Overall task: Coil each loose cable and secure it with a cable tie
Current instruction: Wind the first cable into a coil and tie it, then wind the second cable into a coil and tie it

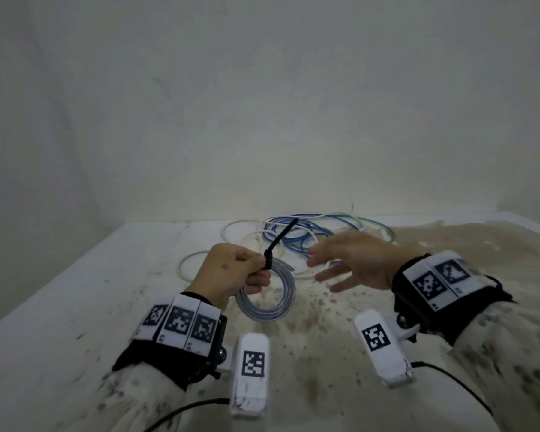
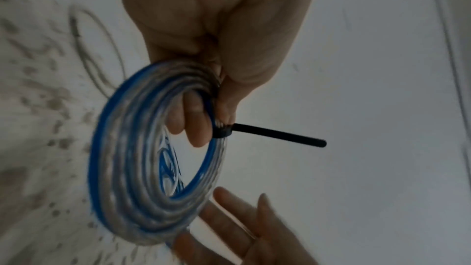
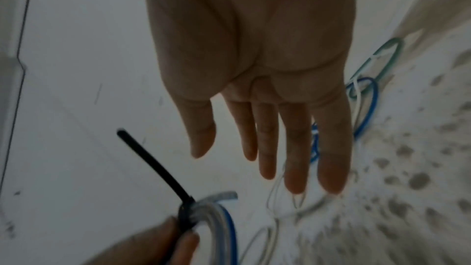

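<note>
While the coil hangs above the table: the left hand (image 1: 231,272) grips the coiled cable (image 1: 267,296) at its black cable tie (image 1: 278,241).
Right hand (image 1: 353,260): released, fingers straight, holds nothing, centre right of the frame.
Loose cables (image 1: 306,232): blue and white, tangled at centre, behind the hands.
Surface: white table (image 1: 75,291), brown stains toward lower right.
Room: plain pale wall (image 1: 262,104) fills the upper frame.

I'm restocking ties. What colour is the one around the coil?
Black: the cable tie cinched on the coiled cable shows best in the left wrist view.
</note>
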